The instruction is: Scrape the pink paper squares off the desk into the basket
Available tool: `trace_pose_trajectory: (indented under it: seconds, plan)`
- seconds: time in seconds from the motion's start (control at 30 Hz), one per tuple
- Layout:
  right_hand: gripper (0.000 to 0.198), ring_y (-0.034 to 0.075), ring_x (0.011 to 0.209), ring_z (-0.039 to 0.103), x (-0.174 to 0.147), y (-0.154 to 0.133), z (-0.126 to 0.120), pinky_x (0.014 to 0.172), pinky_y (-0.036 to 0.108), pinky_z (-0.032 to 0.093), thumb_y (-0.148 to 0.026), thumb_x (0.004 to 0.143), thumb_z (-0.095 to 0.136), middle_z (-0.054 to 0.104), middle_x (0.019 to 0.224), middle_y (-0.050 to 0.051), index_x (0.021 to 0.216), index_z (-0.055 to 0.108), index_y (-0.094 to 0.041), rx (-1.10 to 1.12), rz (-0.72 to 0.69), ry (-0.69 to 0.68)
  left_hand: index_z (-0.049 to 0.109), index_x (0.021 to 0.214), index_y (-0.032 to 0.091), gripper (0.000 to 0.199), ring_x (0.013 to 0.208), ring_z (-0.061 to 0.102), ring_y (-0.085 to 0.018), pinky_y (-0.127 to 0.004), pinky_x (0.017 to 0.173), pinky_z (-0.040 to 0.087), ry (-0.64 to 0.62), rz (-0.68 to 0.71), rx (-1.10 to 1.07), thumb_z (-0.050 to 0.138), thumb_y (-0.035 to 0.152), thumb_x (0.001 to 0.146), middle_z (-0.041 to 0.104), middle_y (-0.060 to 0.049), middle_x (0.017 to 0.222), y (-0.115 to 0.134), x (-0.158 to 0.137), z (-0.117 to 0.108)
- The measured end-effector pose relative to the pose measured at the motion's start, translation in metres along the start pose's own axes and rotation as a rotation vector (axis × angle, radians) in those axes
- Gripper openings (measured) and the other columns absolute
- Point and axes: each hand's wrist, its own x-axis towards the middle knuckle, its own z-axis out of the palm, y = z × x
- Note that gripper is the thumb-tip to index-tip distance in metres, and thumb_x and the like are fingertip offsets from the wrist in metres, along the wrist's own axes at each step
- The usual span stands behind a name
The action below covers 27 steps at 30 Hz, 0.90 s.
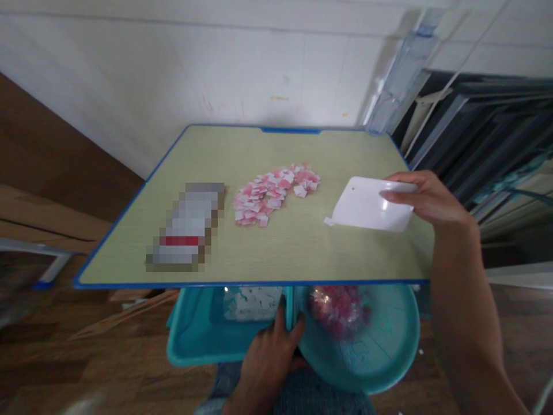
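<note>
My right hand (425,199) is closed on the right end of a white plastic scraper (374,207), its thumb lying across the upper face. At the scraper's lower left corner lies a small white paper piece (329,221). A curved pile of small pink and white paper pieces (272,195) is spread over the middle of the tabletop (285,256). Below the table's front edge, my left hand (272,351) grips the right rim of a teal rectangular tub (194,351), where it meets a round teal basin (401,363). Some of its fingers are hidden.
A pixelated, blurred-out object (188,225) lies on the table's left side. White pieces (253,302) are in the tub, and a clear bag with pink contents (339,308) sits in the basin. Dark flat panels (488,127) lean at right; a clear plastic bottle-like object (395,86) stands behind.
</note>
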Motion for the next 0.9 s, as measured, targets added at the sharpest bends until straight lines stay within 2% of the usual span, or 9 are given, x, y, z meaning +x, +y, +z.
trace_pose_trajectory:
  seconds: [0.1, 0.2, 0.37, 0.5, 0.63, 0.77, 0.8, 0.9]
  plan:
    - [0.03, 0.014, 0.058, 0.053, 0.001, -0.0004, 0.0006, 0.05, 0.024, 0.038, -0.046, 0.06, 0.068, 0.062, 0.069, 0.002, 0.075, 0.067, -0.02, -0.061, -0.013, -0.023, 0.04, 0.127, 0.028, 0.071, 0.087, 0.062, -0.03, -0.04, 0.07, 0.051, 0.021, 0.008, 0.004, 0.073, 0.035, 0.064, 0.031, -0.027, 0.135, 0.0001, 0.0002, 0.0008]
    - [0.032, 0.016, 0.062, 0.055, 0.0014, -0.0009, 0.0009, 0.053, 0.026, 0.04, -0.047, 0.061, 0.067, 0.063, 0.073, 0.002, 0.077, 0.067, -0.02, -0.113, -0.026, -0.047, 0.041, 0.126, 0.027, 0.072, 0.086, 0.062, -0.031, -0.041, 0.069, 0.051, 0.041, 0.014, 0.008, 0.074, 0.036, 0.062, 0.027, -0.029, 0.136, 0.0004, -0.0001, 0.0012]
    - [0.031, 0.019, 0.068, 0.057, -0.0002, -0.0019, 0.0, 0.056, 0.028, 0.041, -0.047, 0.063, 0.065, 0.065, 0.078, 0.004, 0.078, 0.067, -0.02, -0.176, -0.044, 0.021, 0.043, 0.126, 0.028, 0.071, 0.086, 0.062, -0.031, -0.041, 0.068, 0.051, 0.042, 0.017, 0.01, 0.074, 0.037, 0.062, 0.028, -0.029, 0.136, 0.0007, -0.0008, 0.0003]
    - [0.027, 0.019, 0.065, 0.057, 0.0005, -0.0013, 0.0005, 0.054, 0.028, 0.041, -0.044, 0.062, 0.068, 0.065, 0.074, 0.003, 0.076, 0.067, -0.021, -0.183, -0.027, -0.048, 0.043, 0.125, 0.028, 0.071, 0.085, 0.063, -0.031, -0.04, 0.068, 0.051, 0.047, 0.016, 0.019, 0.074, 0.038, 0.061, 0.03, -0.029, 0.135, 0.0004, -0.0002, 0.0004]
    - [0.022, 0.015, 0.061, 0.053, 0.0034, 0.0011, 0.0011, 0.052, 0.026, 0.038, -0.039, 0.064, 0.067, 0.063, 0.073, 0.001, 0.075, 0.067, -0.02, -0.173, -0.044, 0.15, 0.042, 0.125, 0.028, 0.07, 0.085, 0.063, -0.03, -0.039, 0.068, 0.051, 0.045, 0.026, 0.021, 0.073, 0.039, 0.063, 0.035, -0.028, 0.132, 0.0004, 0.0001, 0.0]
    - [0.021, 0.011, 0.058, 0.049, -0.0001, 0.0012, -0.0005, 0.05, 0.022, 0.035, -0.032, 0.059, 0.072, 0.06, 0.068, 0.0, 0.073, 0.067, -0.018, -0.06, -0.02, 0.065, 0.043, 0.125, 0.027, 0.069, 0.084, 0.063, -0.03, -0.039, 0.067, 0.051, 0.051, 0.026, 0.024, 0.072, 0.04, 0.063, 0.036, -0.028, 0.131, 0.001, -0.0006, -0.0006]
    - [0.022, 0.01, 0.057, 0.049, -0.0018, 0.0012, -0.0015, 0.05, 0.022, 0.034, -0.031, 0.058, 0.073, 0.06, 0.067, 0.0, 0.074, 0.067, -0.017, -0.016, -0.015, 0.079, 0.043, 0.125, 0.027, 0.069, 0.084, 0.063, -0.03, -0.039, 0.067, 0.052, 0.051, 0.026, 0.024, 0.072, 0.04, 0.063, 0.037, -0.028, 0.131, 0.001, -0.0007, -0.0005]
    - [0.025, 0.008, 0.054, 0.047, -0.0058, 0.0022, -0.0054, 0.048, 0.02, 0.032, -0.031, 0.057, 0.074, 0.059, 0.066, -0.001, 0.075, 0.067, -0.015, 0.108, 0.022, 0.232, 0.042, 0.125, 0.028, 0.071, 0.084, 0.063, -0.03, -0.039, 0.067, 0.052, 0.055, 0.027, 0.023, 0.072, 0.04, 0.063, 0.037, -0.028, 0.131, 0.0009, -0.0009, 0.0005]
